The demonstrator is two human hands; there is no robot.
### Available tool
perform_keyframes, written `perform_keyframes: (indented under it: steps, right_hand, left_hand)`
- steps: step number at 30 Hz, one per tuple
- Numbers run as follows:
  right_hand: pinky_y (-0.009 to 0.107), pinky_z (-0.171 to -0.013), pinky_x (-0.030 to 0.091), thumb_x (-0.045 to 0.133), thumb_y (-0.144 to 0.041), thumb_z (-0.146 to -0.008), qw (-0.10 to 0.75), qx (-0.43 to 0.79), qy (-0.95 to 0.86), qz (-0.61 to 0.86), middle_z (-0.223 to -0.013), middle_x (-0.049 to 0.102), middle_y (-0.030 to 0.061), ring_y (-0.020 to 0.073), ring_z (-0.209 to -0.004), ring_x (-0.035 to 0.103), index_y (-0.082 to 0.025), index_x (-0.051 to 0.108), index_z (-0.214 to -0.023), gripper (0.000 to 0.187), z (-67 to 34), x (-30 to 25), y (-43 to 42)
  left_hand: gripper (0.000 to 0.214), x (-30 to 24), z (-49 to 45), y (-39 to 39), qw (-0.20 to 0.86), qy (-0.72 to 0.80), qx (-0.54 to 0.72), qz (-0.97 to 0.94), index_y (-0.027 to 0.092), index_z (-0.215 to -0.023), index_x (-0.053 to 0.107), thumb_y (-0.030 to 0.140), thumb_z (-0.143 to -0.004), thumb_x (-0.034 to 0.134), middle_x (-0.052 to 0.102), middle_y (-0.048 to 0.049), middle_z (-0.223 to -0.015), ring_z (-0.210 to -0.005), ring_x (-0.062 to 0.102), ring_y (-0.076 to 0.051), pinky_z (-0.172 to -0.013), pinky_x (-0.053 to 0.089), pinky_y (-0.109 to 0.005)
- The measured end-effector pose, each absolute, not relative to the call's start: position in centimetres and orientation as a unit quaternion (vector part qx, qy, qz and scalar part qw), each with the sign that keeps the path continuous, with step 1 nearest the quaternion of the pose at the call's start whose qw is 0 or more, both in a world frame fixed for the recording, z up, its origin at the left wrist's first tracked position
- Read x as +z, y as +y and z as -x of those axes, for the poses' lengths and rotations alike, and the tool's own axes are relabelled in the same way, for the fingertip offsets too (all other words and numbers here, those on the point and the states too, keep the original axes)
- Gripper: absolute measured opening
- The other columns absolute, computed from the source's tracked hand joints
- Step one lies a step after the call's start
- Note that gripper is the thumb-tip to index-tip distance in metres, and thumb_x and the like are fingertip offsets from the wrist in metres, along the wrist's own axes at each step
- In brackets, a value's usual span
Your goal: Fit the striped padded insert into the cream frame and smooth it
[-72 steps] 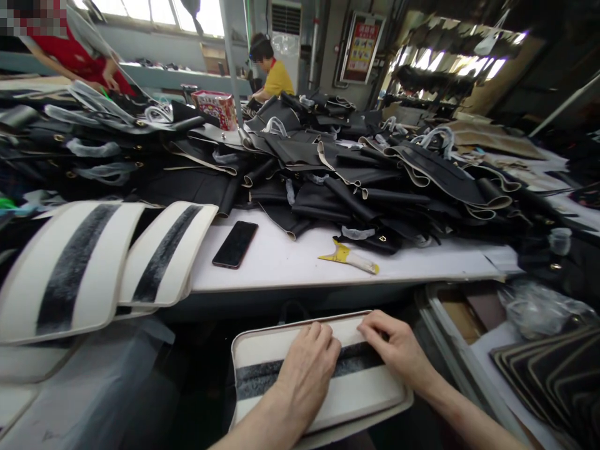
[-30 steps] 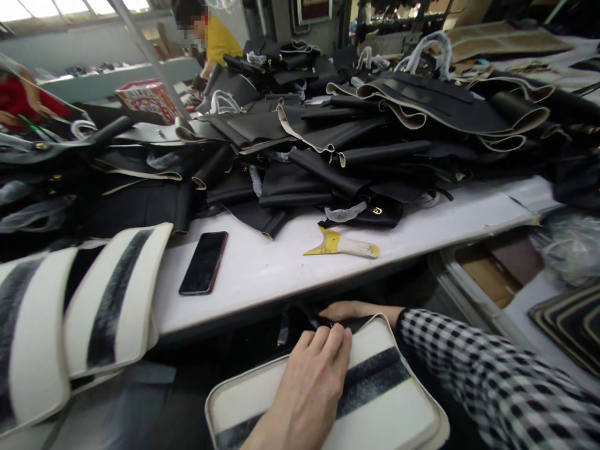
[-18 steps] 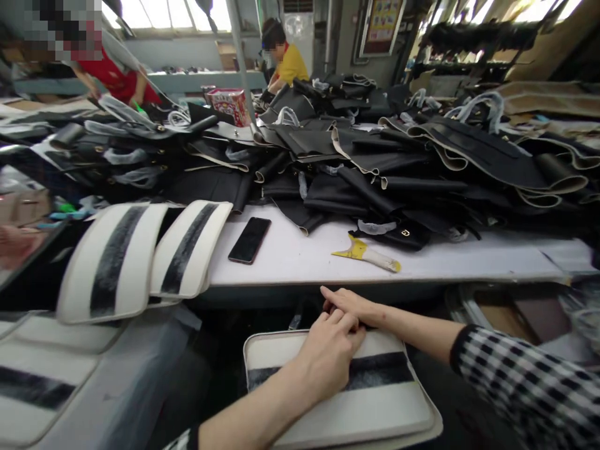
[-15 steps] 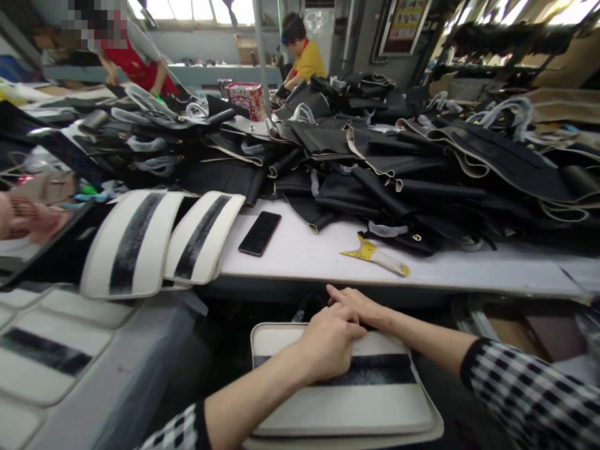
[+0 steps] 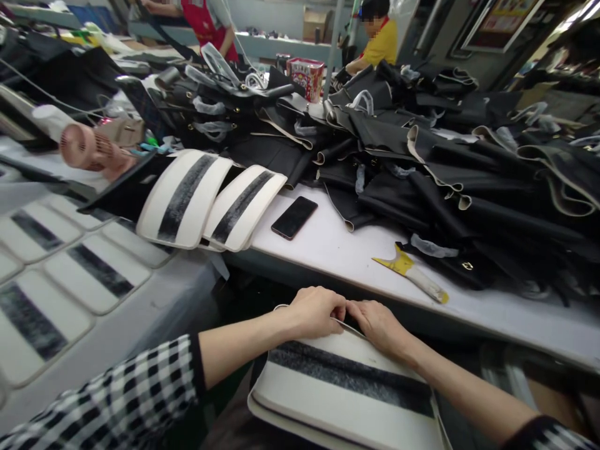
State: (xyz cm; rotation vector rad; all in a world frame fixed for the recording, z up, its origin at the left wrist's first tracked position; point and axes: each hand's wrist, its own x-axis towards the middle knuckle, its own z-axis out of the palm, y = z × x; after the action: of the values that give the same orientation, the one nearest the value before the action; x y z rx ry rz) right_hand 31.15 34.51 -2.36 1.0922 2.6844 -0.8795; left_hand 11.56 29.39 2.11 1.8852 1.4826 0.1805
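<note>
- At far left we see flat cream panels (image 5: 103, 272) with dark bands, laid side by side on a grey surface (image 5: 154, 315).
- Behind them we find a pink fan (image 5: 91, 150).
- Our checked left sleeve (image 5: 117, 387) reaches in from the lower left.
- Next we have two curved cream panels (image 5: 192, 203), also dark-banded, overlapping at the near edge of the white bench (image 5: 332, 250).
- Further back we see a person in a red apron (image 5: 199, 15).
- Beside the curved panels, on the bench, we have a black phone (image 5: 294, 217).
- Our left hand (image 5: 319, 309) is curled over the far edge of a cream banded piece (image 5: 347, 375), which lies below the bench edge, close in front of us.
- Our right hand (image 5: 379, 328) rests on the same edge with fingers bent, its fingertips just beside the left's; we cannot tell whether either hand pinches the edge.
- Beyond, we notice a person in yellow (image 5: 382, 44).
- Then we have a yellow-and-white fork-ended tool (image 5: 412, 272) on the bench.
- Black pieces (image 5: 497, 172) with pale edges pile up behind it.
</note>
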Motion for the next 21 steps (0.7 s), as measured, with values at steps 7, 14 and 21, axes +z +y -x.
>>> perform_keyframes:
  steps: [7, 14, 21]
  right_hand:
    - [0.033, -0.074, 0.038, 0.016, -0.040, -0.103, 0.083, -0.233, 0.920, -0.303, -0.079, 0.066, 0.0040, 0.0209, -0.077, 0.058, -0.022, 0.062, -0.084, 0.053, -30.5, -1.8, 33.9]
    - [0.036, -0.080, 0.040, 0.014, -0.038, -0.104, 0.111, -0.226, 0.926, -0.282, -0.085, 0.068, 0.0032, 0.0210, -0.082, 0.059, -0.023, 0.062, -0.090, 0.052, -30.0, -1.9, 34.1]
    - [0.035, -0.081, 0.042, 0.012, -0.038, -0.103, 0.120, -0.215, 0.930, -0.271, -0.090, 0.069, 0.0047, 0.0209, -0.084, 0.062, -0.022, 0.063, -0.094, 0.054, -28.7, -1.8, 33.4]
  left_hand:
    - [0.016, 2.1, -8.7, 28.9, 0.435, 0.558, 0.105, -0.699, 0.028, -0.085, 0.071, 0.028, -0.070, 0.065, 0.070, 0.0051, -0.087, -0.083, 0.064, -0.016, -0.067, 0.043, -0.024]
    - [0.015, 1.5, -5.9, 28.1, 0.452, 0.592, 0.124, -0.655, 0.027, -0.083, 0.072, 0.030, -0.068, 0.070, 0.070, 0.0068, -0.082, -0.080, 0.063, -0.014, -0.064, 0.040, -0.023]
    - [0.009, 0.9, -5.7, 26.5, 0.382, 0.580, 0.189, -0.694, 0.029, -0.081, 0.074, 0.032, -0.073, 0.073, 0.070, 0.0054, -0.088, -0.084, 0.063, -0.015, -0.066, 0.039, -0.024]
